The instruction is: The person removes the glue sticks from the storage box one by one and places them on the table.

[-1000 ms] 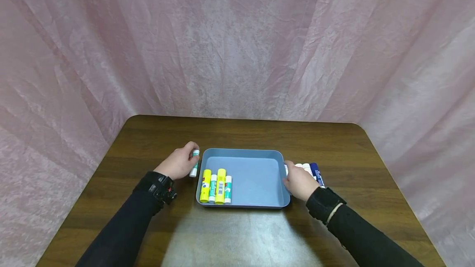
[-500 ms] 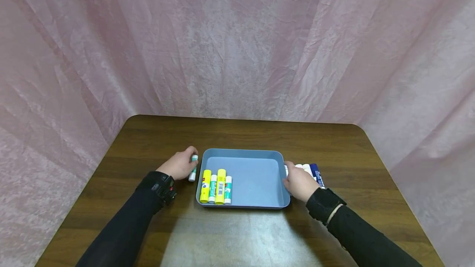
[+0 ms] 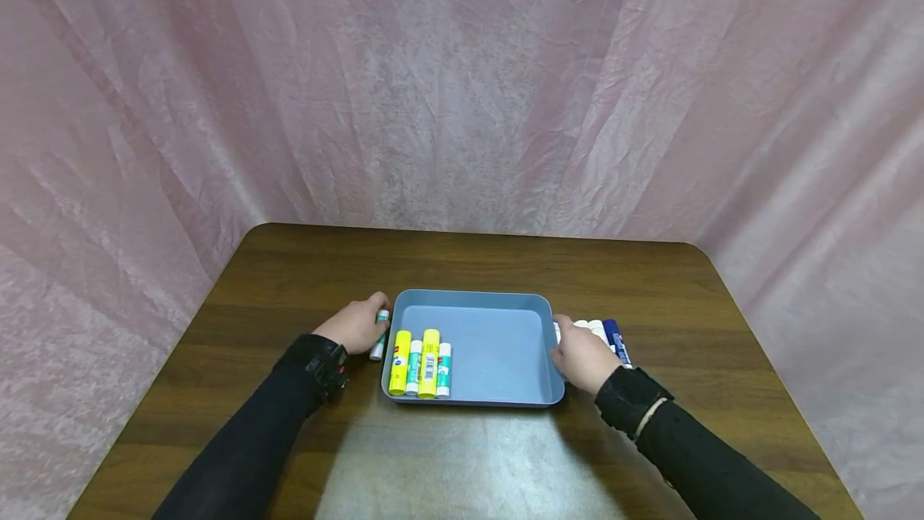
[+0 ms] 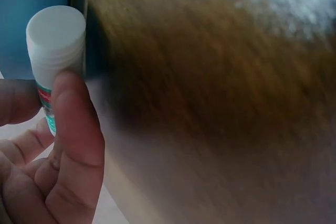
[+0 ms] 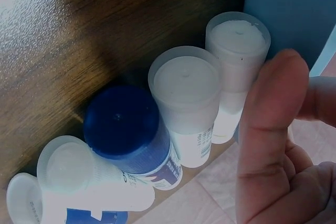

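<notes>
In the head view my left hand is beside the left edge of a blue-grey tray. Its thumb and fingers pinch a white-capped glue stick with a green and red label. Several glue sticks lie side by side at the tray's left end, among them a yellow one and a white and teal one. At the tray's right edge is my right hand. Its thumb overlaps the tray wall, right by a white-capped glue stick; whether it grips anything I cannot tell.
Several more glue sticks lie in a row to the right of the tray, partly hidden by the right hand, including a blue-capped one. The wooden table has rounded far corners, with a pink curtain behind it.
My left hand has moved down toward the near side with the glue stick in it, coming slightly closer to the tray. The right hand and the tray have stayed in place.
</notes>
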Demonstrator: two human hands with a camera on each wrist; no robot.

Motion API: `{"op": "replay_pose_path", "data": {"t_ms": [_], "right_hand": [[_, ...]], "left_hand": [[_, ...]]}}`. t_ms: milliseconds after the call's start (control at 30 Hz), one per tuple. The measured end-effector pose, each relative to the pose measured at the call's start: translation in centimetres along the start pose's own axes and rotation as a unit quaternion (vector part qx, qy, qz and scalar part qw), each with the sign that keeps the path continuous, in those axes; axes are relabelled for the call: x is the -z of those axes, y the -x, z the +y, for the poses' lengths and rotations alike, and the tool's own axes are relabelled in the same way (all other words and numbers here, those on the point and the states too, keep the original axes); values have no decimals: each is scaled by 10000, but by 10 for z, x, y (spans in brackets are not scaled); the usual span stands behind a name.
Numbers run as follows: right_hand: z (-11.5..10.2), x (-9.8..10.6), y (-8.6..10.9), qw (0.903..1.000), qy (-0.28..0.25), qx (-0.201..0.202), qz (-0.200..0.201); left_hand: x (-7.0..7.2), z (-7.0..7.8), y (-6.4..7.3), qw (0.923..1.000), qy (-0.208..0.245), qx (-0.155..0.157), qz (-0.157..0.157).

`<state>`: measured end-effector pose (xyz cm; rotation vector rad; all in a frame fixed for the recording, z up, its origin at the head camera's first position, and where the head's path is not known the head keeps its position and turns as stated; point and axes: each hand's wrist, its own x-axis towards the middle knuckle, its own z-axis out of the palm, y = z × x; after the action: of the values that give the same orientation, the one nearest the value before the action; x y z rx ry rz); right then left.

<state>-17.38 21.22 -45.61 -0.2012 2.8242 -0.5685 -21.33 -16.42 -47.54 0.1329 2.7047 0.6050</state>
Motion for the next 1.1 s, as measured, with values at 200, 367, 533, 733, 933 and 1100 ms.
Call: {"op": "replay_pose_path", "data": {"t_ms": [200,367,533,733,933,1100], "right_hand": [[0,0,0,10000,26,-4,6],[1,-1,0,10000,13,-30,6],[1,-2,0,10000,27,-10,30],[1,-2,0,10000,56,36,45],[1,-2,-1,9999,69,70,65],[1,-1,-1,9999,59,80,71]], "left_hand": [[-2,2,0,10000,-51,-2,-56],[-2,4,1,9999,-37,-14,-111],[-3,4,0,9999,8,31,-155],[-3,3,-1,9999,19,-39,-147],[-5,4,-1,9999,-6,-16,-153],[-5,4,-2,9999,-52,-24,-147]]}}
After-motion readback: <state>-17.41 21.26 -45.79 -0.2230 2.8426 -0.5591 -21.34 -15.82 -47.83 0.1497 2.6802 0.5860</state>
